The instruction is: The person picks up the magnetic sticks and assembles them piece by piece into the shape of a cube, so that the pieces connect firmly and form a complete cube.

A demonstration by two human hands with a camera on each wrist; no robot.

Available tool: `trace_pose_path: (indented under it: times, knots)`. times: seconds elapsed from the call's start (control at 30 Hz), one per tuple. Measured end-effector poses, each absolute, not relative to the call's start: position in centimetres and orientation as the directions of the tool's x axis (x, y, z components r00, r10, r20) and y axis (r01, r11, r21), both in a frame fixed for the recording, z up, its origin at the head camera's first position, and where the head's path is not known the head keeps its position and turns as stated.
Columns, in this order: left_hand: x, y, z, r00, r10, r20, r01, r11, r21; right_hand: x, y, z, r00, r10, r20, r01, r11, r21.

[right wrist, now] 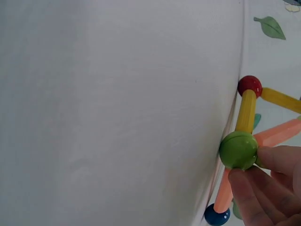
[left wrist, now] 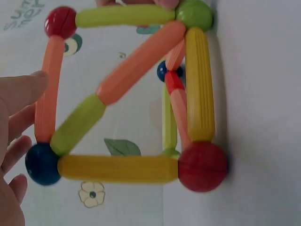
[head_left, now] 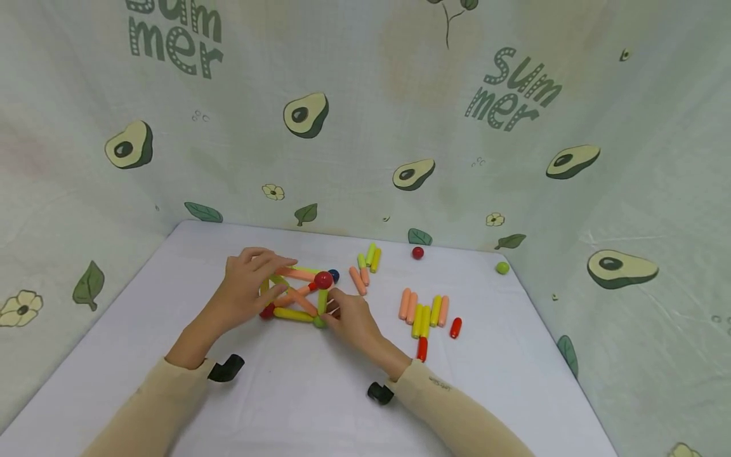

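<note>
1. rod-and-ball frame (head_left: pixel 293 315) sits left of centre, toward worktop's (head_left: pixel 274 406) far edge.
2. left hand (head_left: pixel 244 285) pinches top orange rod (left wrist: pixel 51 61), likely steadying it.
3. right hand (head_left: pixel 354 320) grips green ball (right wrist: pixel 238 149), probably to hold that corner together.

Frame (head_left: pixel 294 315) sits on table (head_left: pixel 308 400), left of centre. Left hand (head_left: pixel 251 284) at its left side; right hand (head_left: pixel 353 321) at its right, by the front ball (right wrist: pixel 238 149). Small rod cluster (head_left: pixel 375 260) behind right hand. Bigger rod group (head_left: pixel 425 322) further right, single rod (head_left: pixel 455 327) just right of that. Loose ball (head_left: pixel 418 252) near back edge, another ball (head_left: pixel 502 268) at back right corner. Cloth (head_left: pixel 365 70) behind table.
</note>
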State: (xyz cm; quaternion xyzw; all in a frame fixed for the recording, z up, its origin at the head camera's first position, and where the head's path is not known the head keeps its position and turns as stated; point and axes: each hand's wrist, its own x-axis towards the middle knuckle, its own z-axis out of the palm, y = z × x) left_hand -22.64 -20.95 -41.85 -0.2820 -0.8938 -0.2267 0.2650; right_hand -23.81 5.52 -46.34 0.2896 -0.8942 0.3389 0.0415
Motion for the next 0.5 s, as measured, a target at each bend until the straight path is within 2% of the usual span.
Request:
trace_pose_path:
  times: [0.17,0.33,0.5]
  knots:
    - [-22.1,-18.4,-41.7,-0.638,0.432,0.637,0.663,0.729,0.17,-23.8,5.1,-46.3,-0.826,-0.493,0.272,-0.547,0.589,-0.594]
    - [-21.9,-16.7,-41.8,-0.657,0.427,0.622,0.664,0.718,0.208,-24.0,5.1,-46.2,-0.817,-0.512,0.265,-0.559,0.589,-0.584]
    - [-21.8,-16.1,-42.3,-0.678,0.392,0.621,0.653,0.709,0.266,-25.0,6.3,-45.1,-0.814,-0.545,0.203,-0.556,0.628,-0.544]
